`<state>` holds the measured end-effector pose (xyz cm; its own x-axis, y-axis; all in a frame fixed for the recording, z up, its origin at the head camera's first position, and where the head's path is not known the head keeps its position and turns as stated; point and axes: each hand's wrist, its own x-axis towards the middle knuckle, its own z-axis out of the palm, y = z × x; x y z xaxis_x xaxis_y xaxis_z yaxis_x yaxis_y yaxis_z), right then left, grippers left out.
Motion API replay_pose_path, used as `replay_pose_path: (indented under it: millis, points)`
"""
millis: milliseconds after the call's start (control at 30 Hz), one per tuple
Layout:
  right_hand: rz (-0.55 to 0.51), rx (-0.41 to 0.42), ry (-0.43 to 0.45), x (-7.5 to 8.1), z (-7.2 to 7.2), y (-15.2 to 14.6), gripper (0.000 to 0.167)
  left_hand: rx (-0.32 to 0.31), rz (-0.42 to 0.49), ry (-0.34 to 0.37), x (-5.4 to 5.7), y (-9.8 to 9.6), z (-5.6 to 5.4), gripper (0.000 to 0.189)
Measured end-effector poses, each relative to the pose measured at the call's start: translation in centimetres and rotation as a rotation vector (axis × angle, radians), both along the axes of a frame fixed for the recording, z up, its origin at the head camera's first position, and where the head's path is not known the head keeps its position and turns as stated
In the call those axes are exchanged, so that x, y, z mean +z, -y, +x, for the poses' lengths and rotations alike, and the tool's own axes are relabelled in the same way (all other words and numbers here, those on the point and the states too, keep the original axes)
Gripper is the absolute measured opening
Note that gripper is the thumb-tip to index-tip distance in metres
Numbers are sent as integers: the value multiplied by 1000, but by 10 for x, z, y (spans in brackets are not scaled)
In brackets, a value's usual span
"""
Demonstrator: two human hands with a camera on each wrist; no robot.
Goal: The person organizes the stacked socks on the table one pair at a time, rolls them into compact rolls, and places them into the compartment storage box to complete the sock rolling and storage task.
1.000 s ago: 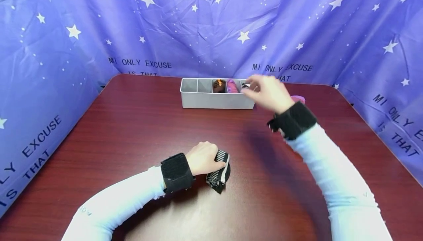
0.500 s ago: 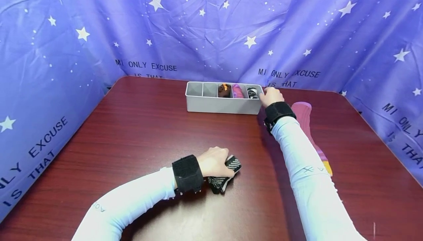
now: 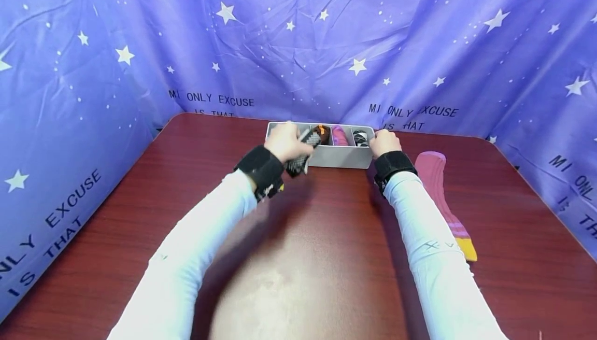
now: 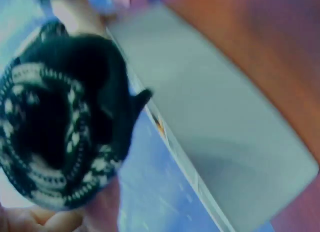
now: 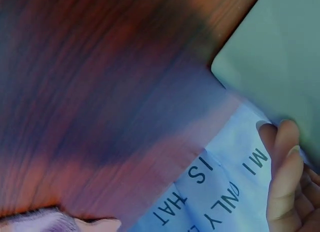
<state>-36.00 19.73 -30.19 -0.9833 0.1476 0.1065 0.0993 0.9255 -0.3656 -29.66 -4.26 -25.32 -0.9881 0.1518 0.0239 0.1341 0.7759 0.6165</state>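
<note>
In the head view my left hand point(image 3: 283, 143) grips a rolled black-and-white patterned sock point(image 3: 297, 166), held above the table before the left part of a grey divided box point(image 3: 342, 159). Seen from the left wrist, the sock roll point(image 4: 65, 127) hangs near the box's long wall point(image 4: 210, 107). My right hand point(image 3: 385, 143) holds the box's right end, and its curled fingers point(image 5: 287, 177) touch that end in the right wrist view. The compartments hold a brown sock point(image 3: 323, 135), a pink sock point(image 3: 340, 136) and a black-and-white sock point(image 3: 361, 138). My left hand hides the leftmost compartments.
A long pink sock point(image 3: 436, 184) with a yellow toe lies flat on the table point(image 3: 354, 257), to the right of my right forearm. Behind the box hangs a purple star-printed curtain point(image 3: 298, 60).
My left hand has lifted the black-and-white sock off the table and carried it forward to the box. My right hand has gone down to the box's right end and stays there.
</note>
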Motion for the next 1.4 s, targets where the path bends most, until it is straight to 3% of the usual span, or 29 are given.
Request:
replay_pose_path:
  millis: [100, 267, 333, 433, 533, 667, 867, 1033, 1200, 1400]
  points:
    - [-2, -24, 9, -1, 0, -3, 27, 132, -45, -93, 8, -4, -26, 35]
    - [3, -53, 19, -7, -4, -4, 28, 334, 1, -227, -2, -9, -55, 27]
    - [5, -55, 19, -9, -6, -4, 27, 386, 44, -272, -9, -10, -62, 28]
    - [6, -55, 12, -10, -6, -2, 27, 414, 84, -304, -18, -12, -69, 31]
    - [21, -53, 5, -4, -4, 0, 26, 418, 59, -300, -23, -15, -74, 34]
    - [56, -46, 5, 1, -1, 4, 26, 398, -58, -280, -31, -17, -79, 41]
    - [61, -36, 17, 0, -2, 3, 27, 297, -257, -273, -38, -26, -82, 34]
    - [59, -48, 24, 2, -3, 2, 26, 272, -360, -292, -39, -33, -89, 19]
    - [65, -59, 33, 3, -3, 2, 27, 218, -455, -263, -40, -40, -96, 20]
    - [63, -56, 39, 3, -1, 3, 26, 134, -569, -191, -44, -46, -97, 23]
